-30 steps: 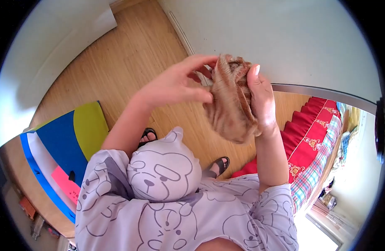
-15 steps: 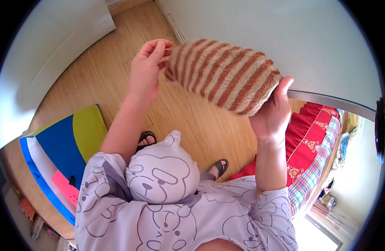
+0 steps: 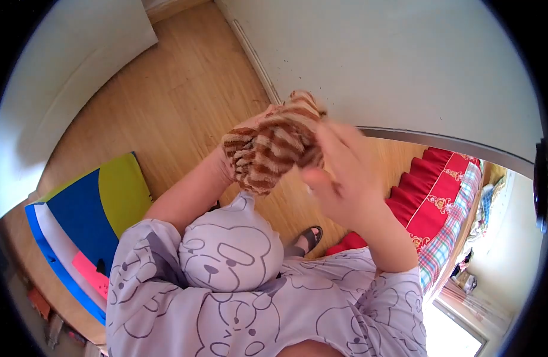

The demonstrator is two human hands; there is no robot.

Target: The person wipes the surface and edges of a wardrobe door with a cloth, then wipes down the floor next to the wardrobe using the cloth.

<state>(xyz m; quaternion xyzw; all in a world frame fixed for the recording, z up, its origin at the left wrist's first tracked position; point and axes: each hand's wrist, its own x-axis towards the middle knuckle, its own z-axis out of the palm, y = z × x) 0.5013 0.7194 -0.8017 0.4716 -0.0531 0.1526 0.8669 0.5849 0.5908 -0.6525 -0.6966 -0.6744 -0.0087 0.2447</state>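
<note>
A brown-and-beige striped plush sleeve cover (image 3: 271, 152) is bunched up in front of me, its gathered end towards my left wrist. My left hand (image 3: 231, 166) is behind and around the cloth; most of its fingers are hidden, but it carries the bundle. To the right of the cloth, my right hand (image 3: 345, 175) is blurred by motion. Its thumb and fingers stand apart at the bundle's right edge, and whether the fingertips touch it is unclear.
A blue, white and yellow-green panel (image 3: 77, 199) with a pink piece lies on the left. On the right, a red frilled bedspread (image 3: 425, 190) hangs beside a pale panel (image 3: 393, 65). A toy-like bear head (image 3: 232, 244) is at my chest, above the wooden floor (image 3: 149, 89).
The sleeve cover went from stretched out between both hands to crumpled at my left hand. My left hand moved right and down; my right hand moved left and came off its end.
</note>
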